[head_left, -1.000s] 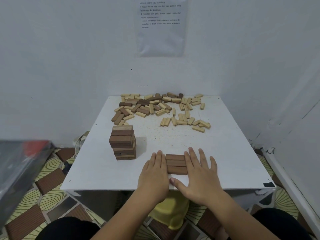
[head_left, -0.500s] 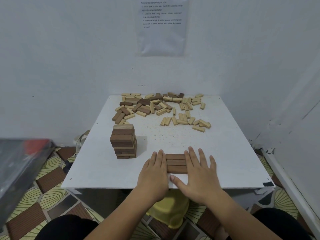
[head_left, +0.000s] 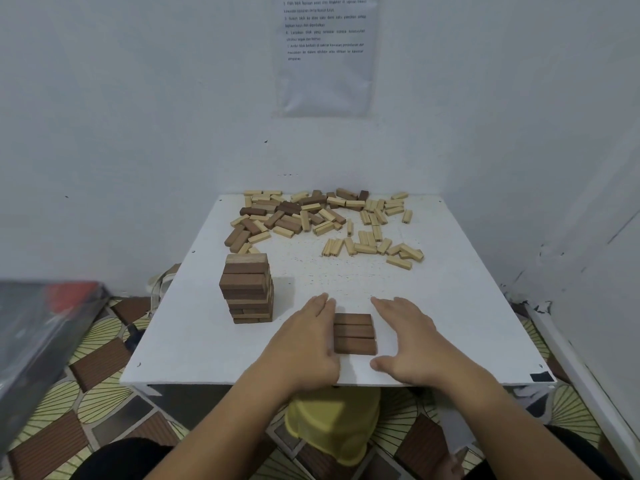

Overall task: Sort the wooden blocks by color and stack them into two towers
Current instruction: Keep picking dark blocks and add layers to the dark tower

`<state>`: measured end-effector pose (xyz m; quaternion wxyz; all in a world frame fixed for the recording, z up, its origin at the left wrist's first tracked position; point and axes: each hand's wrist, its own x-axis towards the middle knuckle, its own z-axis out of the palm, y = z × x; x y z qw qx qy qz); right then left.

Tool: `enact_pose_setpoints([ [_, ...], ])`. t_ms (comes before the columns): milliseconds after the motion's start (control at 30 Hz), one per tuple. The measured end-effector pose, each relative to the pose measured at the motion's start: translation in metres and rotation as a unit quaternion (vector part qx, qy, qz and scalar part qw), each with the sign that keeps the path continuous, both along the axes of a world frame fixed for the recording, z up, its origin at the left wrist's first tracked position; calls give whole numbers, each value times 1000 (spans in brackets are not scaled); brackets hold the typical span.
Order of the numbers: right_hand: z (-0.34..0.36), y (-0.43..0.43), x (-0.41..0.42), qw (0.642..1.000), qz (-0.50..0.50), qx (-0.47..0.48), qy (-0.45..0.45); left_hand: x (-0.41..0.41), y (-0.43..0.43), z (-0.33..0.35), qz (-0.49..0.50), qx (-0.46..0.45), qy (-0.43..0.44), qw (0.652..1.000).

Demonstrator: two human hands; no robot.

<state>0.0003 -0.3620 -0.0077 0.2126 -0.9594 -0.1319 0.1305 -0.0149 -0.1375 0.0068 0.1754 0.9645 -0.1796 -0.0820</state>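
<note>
Three dark blocks (head_left: 354,333) flat side by side, brown tower (head_left: 247,288) left, loose pile (head_left: 322,221) behind

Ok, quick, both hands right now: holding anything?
Left hand: open, straight fingers against the left ends of the three dark blocks.
Right hand: open, holding nothing, beside the row's right ends.

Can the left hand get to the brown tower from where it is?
Probably yes: the left hand lies beside the three brown blocks, just right of the brown tower, with only bare table between them.
</note>
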Motion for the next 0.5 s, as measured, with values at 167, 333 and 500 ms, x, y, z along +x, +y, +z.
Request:
enact_pose_setpoints([
  [167,5,7,13,999,48,-25,-1,27,-11,1,-32,33,42,998],
  [333,-1,9,20,999,43,-11,-26,35,-16,-7,-24,20,8,999],
  [500,-6,9,20,999,39,-9,-29,36,-15,-10,-32,12,-1,999],
])
